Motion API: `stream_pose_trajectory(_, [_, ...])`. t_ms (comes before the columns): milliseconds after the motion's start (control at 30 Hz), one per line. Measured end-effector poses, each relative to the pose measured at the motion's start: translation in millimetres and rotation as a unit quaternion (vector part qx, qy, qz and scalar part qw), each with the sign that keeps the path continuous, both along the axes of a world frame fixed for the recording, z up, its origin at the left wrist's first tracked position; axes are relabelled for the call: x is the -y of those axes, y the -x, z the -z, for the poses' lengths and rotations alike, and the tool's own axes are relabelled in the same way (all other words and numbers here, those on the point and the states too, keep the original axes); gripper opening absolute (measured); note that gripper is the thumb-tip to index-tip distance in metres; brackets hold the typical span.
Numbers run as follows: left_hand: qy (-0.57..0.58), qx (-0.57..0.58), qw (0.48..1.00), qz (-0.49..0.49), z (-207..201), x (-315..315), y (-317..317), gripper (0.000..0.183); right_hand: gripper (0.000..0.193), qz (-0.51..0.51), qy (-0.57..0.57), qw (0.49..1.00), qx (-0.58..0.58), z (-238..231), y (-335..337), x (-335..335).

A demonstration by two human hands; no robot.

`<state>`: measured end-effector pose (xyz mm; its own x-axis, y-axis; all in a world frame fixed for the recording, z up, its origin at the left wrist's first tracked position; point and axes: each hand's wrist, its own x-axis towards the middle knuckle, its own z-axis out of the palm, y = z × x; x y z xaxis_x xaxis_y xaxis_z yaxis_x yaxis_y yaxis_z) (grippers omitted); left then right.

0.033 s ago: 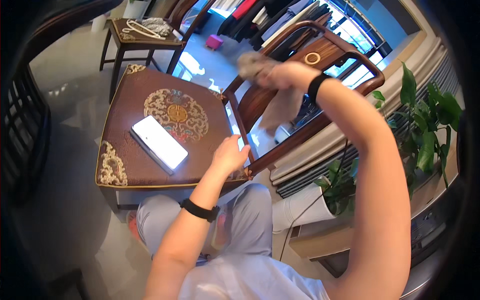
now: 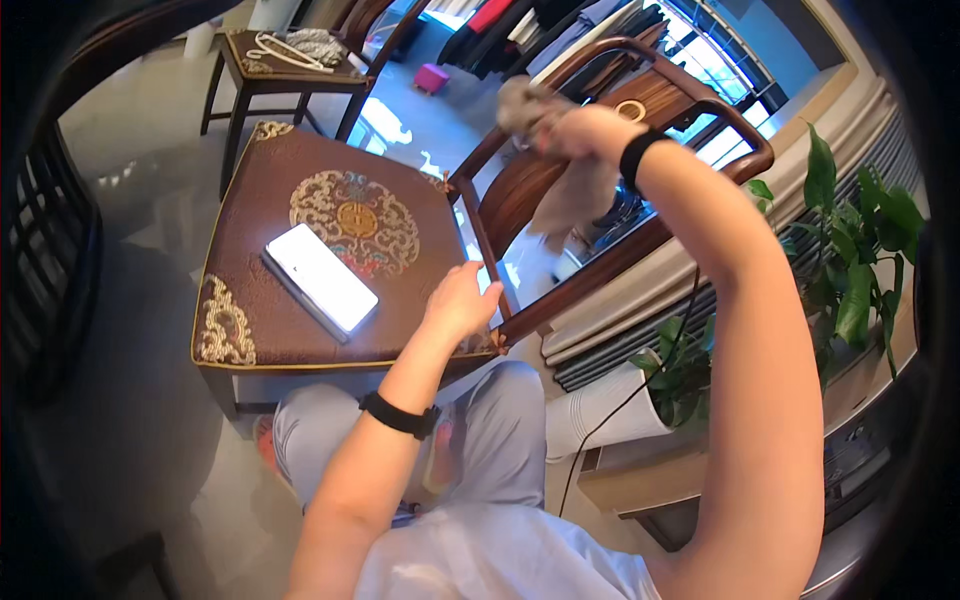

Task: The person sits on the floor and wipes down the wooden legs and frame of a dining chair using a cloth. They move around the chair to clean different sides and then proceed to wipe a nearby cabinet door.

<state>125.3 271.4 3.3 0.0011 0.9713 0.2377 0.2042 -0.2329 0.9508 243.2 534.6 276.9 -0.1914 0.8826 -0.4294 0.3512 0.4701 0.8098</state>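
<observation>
still cloth (image 2: 575, 195) in right grip (image 2: 575, 130)

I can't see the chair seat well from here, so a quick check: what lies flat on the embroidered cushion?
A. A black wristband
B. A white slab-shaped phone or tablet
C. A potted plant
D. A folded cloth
B: a white rectangular phone or tablet lies on the brown embroidered cushion, just left of the left hand resting at the seat's edge; the right hand holds the grey cloth up at the chair back.
</observation>
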Motion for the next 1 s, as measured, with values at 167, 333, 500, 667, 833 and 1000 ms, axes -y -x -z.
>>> stream_pose_trajectory(167, [0.049,0.005,0.998,-0.033,-11,1,31,0.057,0.023,-0.076,-0.209,0.972,-0.070,33,51,9])
stream_pose_trajectory(333, [0.065,-0.040,0.997,-0.035,-10,3,42,0.057,0.039,-0.010,-0.117,0.968,-0.222,132,84,49])
stream_pose_trajectory(500, [0.066,-0.043,0.997,-0.013,-10,15,32,0.058,0.060,0.028,-0.187,0.981,-0.054,257,30,-16])
stream_pose_trajectory(667, [0.077,-0.053,0.995,-0.045,-7,23,66,0.056,0.068,-0.003,-0.195,0.973,0.123,279,107,27])
stream_pose_trajectory(833, [0.016,-0.071,0.996,-0.053,-1,17,55,0.057,0.061,-0.020,-0.146,0.988,0.050,273,79,58])
stream_pose_trajectory(1000, [0.026,-0.103,0.992,-0.064,4,17,57,0.057,0.055,-0.001,-0.146,0.980,-0.134,266,66,108])
